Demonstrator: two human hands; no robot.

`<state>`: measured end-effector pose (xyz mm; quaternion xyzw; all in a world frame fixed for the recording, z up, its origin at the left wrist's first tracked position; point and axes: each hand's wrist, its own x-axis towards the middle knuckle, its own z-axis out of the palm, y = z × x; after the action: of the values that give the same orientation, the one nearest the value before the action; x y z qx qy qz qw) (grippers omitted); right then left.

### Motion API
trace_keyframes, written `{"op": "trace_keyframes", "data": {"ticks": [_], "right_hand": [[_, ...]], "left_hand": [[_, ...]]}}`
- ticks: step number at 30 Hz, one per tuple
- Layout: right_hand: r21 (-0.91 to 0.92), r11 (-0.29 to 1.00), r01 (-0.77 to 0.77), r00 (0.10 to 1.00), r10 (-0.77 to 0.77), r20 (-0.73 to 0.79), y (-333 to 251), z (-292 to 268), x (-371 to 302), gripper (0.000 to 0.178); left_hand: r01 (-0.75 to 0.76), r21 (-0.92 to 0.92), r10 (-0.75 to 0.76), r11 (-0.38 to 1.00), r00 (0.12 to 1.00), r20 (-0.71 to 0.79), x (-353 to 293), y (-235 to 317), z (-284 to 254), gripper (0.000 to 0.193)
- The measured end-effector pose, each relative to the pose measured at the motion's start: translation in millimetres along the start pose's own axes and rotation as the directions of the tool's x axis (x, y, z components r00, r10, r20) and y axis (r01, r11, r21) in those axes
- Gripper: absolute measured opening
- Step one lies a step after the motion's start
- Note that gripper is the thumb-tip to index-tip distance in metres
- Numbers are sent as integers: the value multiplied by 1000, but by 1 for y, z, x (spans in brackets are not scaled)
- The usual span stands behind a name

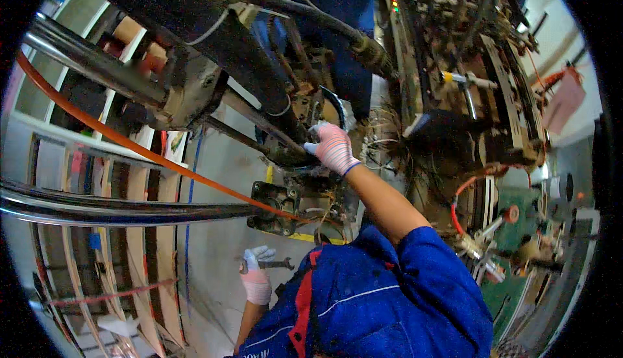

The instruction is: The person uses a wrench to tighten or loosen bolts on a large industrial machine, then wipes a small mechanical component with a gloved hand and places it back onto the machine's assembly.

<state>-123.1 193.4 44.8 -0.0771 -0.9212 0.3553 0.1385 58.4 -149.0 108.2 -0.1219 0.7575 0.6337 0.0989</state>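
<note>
Low in the picture, left of my body, my left hand point(257, 279) in a striped knit glove holds a metal wrench point(279, 264). The wrench's open jaw points right, and its other end is at the fingers. My right hand point(335, 149), gloved in the same kind of knit, reaches forward into the machine. Its thumb and fingers are apart against a dark, greasy metal part point(302, 154) below a thick black cylinder point(250, 66). Nothing shows between those fingers. A dark bracket with holes point(274, 207) lies between the two hands.
Polished steel bars point(130, 212) and an orange hose point(143, 154) cross the left side. Shelving point(120, 254) stands beyond them. Cluttered machinery point(454, 111) with loose wires fills the right, beside a red hose point(456, 205) and a green surface point(513, 218).
</note>
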Motion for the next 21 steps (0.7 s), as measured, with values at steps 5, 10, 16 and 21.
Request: {"op": "trace_keyframes", "data": {"ticks": [5, 10, 16, 21], "right_hand": [[-137, 986, 95, 984, -72, 162, 1, -2, 21, 40], [-46, 987, 154, 980, -146, 134, 6, 6, 26, 38], [210, 965, 156, 969, -191, 159, 18, 2, 24, 50], [-12, 992, 127, 976, -123, 181, 21, 8, 26, 54]], "left_hand": [[87, -286, -163, 954, 954, -252, -23, -42, -2, 48], [16, -435, -162, 900, 940, -301, -42, -79, 9, 35], [131, -284, -187, 950, 966, -181, -50, -59, 24, 35], [49, -395, -92, 917, 991, -93, -49, -67, 24, 39]]}}
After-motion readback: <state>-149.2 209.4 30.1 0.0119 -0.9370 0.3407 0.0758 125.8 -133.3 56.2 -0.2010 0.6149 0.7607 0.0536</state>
